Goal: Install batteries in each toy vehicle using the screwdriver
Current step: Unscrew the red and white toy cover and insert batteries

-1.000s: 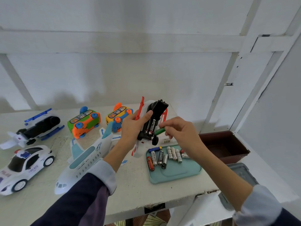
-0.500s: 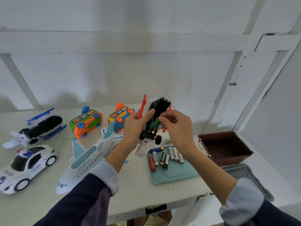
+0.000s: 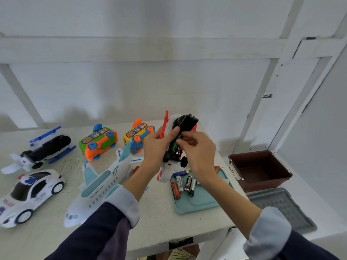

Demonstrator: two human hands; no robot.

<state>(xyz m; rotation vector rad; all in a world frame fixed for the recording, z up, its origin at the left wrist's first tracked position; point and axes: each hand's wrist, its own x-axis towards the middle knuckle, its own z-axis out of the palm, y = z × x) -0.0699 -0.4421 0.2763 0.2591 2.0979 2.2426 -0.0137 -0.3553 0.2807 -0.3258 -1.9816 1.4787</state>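
My left hand (image 3: 159, 147) grips the toy helicopter (image 3: 178, 145) above the worktop (image 3: 159, 218), underside toward me. My right hand (image 3: 199, 151) pinches a green battery (image 3: 175, 144) with its fingers (image 3: 185, 141) at the open compartment. Spare batteries (image 3: 183, 182) lie on the tray (image 3: 199, 203) below.

A white-painted bench (image 3: 56, 239) stands against a white panelled wall (image 3: 150, 87) crossed by pale beams. At about four o'clock in the frame, an open brown plastic box (image 3: 260, 170) sits on a lower white ledge just past the bench's edge, and beside it at five o'clock a grey textured lid (image 3: 283, 208) lies flat. At six o'clock, under the bench's front edge, a dark patch (image 3: 181, 243) shows on the paint, with a strip of patterned floor (image 3: 176, 255) visible below it.
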